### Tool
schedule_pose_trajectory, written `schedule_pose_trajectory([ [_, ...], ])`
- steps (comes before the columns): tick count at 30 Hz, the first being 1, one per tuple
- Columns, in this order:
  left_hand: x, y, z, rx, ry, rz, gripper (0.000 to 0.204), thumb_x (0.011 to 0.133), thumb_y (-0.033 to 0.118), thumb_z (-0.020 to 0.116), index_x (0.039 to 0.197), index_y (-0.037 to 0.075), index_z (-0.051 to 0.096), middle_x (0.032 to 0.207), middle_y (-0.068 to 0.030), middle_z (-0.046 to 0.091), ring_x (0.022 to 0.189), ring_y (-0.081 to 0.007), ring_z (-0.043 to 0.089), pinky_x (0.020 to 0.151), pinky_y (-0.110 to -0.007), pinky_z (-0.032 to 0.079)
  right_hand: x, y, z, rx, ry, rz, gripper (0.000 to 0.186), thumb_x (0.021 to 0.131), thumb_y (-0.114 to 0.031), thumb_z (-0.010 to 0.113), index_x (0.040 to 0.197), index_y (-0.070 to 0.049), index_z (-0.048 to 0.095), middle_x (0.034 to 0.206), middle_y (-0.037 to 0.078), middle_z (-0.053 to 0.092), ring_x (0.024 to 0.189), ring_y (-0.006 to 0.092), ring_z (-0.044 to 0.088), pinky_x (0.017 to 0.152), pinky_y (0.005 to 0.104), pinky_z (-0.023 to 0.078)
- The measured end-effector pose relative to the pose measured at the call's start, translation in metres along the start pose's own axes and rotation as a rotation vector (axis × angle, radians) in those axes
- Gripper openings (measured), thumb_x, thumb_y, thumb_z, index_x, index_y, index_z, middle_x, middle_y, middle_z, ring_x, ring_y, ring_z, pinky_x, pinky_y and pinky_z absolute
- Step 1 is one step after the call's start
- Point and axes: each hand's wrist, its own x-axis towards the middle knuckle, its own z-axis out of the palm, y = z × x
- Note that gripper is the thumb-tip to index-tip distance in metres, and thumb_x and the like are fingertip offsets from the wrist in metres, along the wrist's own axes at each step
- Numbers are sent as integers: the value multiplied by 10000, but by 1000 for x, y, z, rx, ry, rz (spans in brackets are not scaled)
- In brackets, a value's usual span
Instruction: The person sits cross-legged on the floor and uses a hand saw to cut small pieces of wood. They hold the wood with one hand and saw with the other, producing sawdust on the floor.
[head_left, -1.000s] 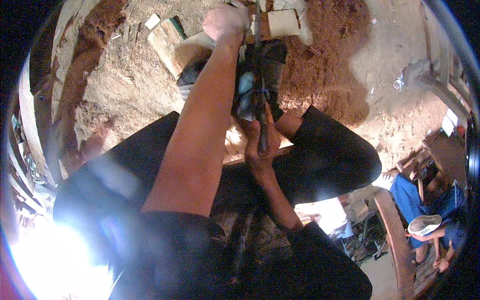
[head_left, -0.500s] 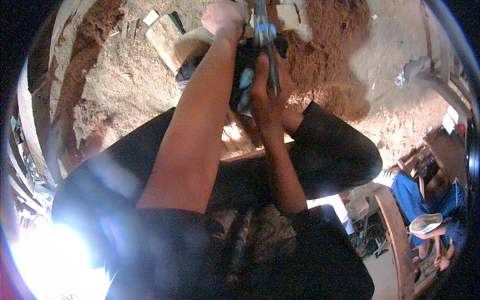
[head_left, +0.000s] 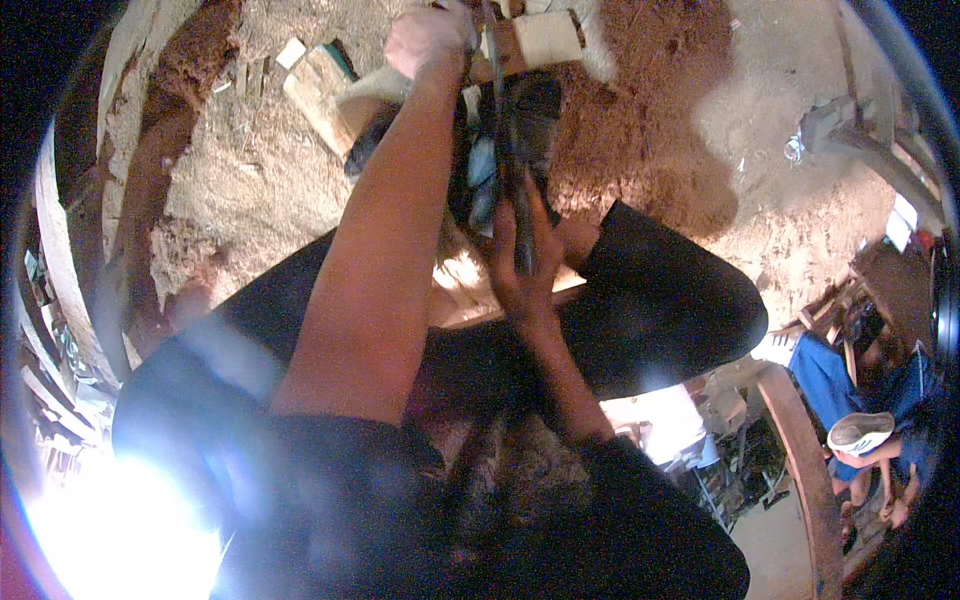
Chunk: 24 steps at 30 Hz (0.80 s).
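My right hand (head_left: pixel 526 240) is closed round the near end of a long, thin, dark tool (head_left: pixel 503 115), whose exact kind I cannot make out. The tool points away from me and runs out past the top edge. Ahead on the left, my left hand (head_left: pixel 428 42) is curled up at the left end of a pale wooden piece (head_left: pixel 548 40). Its fingers are mostly turned away, so what they grip is hidden. The tool's far part passes across this wood, close to my left hand. Between my legs, a pale board (head_left: pixel 465 290) lies partly covered by my arms.
Wood offcuts (head_left: pixel 320 100) lie on the ground at the far left. Brown sawdust or shavings (head_left: pixel 655 120) cover the ground ahead. Another person in blue (head_left: pixel 870 455) sits at the lower right, beyond a curved wooden beam (head_left: pixel 805 480). Strong light glares at the lower left.
My right hand has drawn back toward me with the tool, which has shifted slightly left. The pale wooden piece shows more now. My left hand has moved only a little.
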Motion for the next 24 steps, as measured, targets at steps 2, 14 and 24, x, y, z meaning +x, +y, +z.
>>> schedule_pose_trajectory([
  [2,2,8,-4,3,-7,-9,575,953,483,429,1045,-3,722,1076,-254,707,1021,-386,698,895,-457,545,-12,10,-6,26,12,-18,463,1037,-184,506,1426,57,438,1223,201,643,1106,276,613,990,359,460],
  [14,10,7,9,7,-35,-5,579,901,478,442,1060,12,748,1090,-230,717,1052,-368,699,919,-447,545,-2,-22,-14,-14,17,-4,520,1003,-173,524,1477,-3,391,1138,250,681,962,368,703,796,425,563],
  [24,2,6,-5,88,-21,70,541,976,443,414,1073,4,715,1095,-243,705,1025,-374,698,886,-461,552,-19,-10,-16,70,-47,138,505,1039,-211,497,1449,70,406,1231,198,664,1091,290,654,993,370,474],
])
